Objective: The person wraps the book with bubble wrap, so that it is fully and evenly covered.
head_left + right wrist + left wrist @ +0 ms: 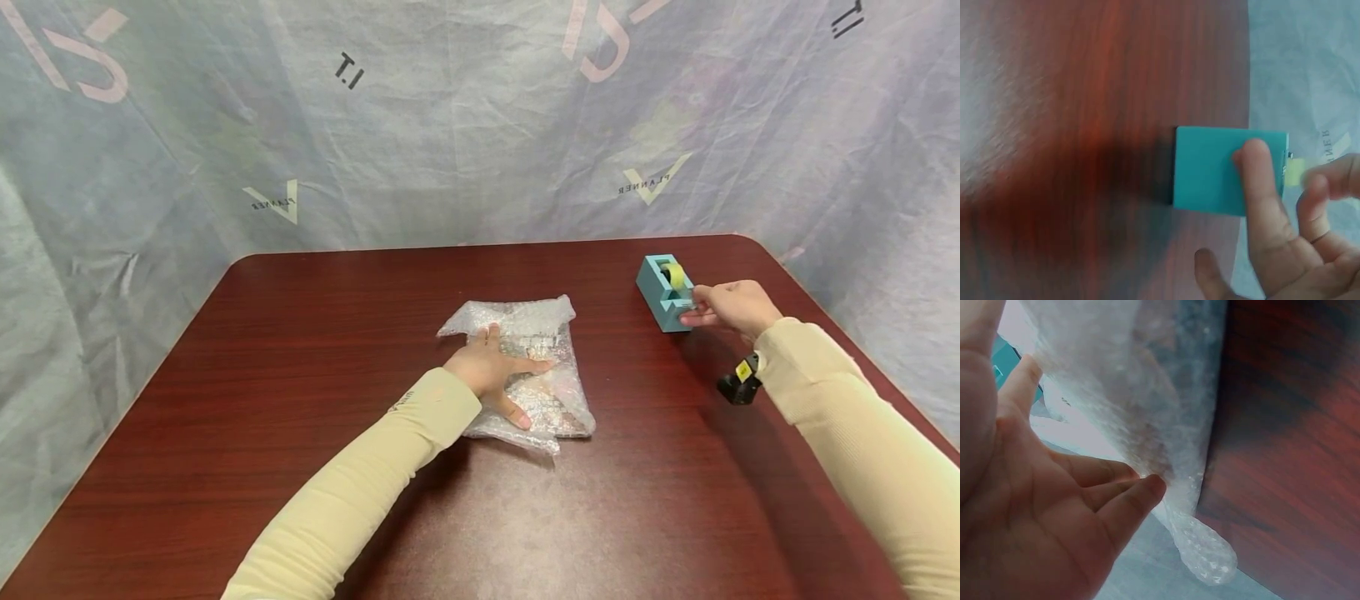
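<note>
A flat package in clear bubble wrap (573, 387) lies mid-table, with printed or patterned contents showing through. My left hand (491, 371) rests on it with fingers spread; in the left wrist view the fingertips touch the bubble wrap (1166, 394). To the right stands a teal tape dispenser (651, 287) with a yellow tape roll (677, 277). My right hand (738, 307) is at its front end, thumb and forefinger pinching the tape at the cutting edge. Seen from the right wrist, another finger lies across the front face of the dispenser (1210, 169).
The dark reddish wooden table (300, 333) has rounded far corners. A grey printed curtain (450, 150) hangs behind it and along both sides. A small black wrist camera (741, 383) sits under the right cuff. The dispenser is near the table's right edge.
</note>
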### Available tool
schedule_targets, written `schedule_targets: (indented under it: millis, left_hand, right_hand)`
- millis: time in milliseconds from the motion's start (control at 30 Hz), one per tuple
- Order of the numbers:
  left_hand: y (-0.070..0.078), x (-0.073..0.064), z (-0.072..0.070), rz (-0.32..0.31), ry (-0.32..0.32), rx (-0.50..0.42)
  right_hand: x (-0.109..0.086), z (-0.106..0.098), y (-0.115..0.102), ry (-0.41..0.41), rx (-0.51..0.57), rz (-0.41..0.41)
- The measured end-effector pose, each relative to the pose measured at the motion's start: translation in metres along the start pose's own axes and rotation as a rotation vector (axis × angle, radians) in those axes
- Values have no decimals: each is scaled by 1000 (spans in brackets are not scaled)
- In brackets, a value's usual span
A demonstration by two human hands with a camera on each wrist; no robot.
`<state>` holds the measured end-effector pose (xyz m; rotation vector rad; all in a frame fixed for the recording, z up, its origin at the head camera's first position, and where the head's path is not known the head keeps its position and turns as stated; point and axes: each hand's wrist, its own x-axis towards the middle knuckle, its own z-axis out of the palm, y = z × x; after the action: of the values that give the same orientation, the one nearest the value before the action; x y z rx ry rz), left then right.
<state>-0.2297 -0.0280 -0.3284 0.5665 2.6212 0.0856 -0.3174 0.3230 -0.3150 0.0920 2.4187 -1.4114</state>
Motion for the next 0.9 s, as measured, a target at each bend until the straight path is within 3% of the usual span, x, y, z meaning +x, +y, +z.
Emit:
schedule_targets:
  millis: [167, 567, 900]
  left_hand:
    - [-1, 0, 0, -7, 0, -17]
    - [-1, 0, 1, 2, -3, -38]
    - [-2, -1, 1, 1, 0, -75]
  right_hand:
    - [1, 0, 8, -2, -20, -62]
    - [-4, 3, 16, -1, -15, -124]
    - [-11, -4, 4, 1, 17, -21]
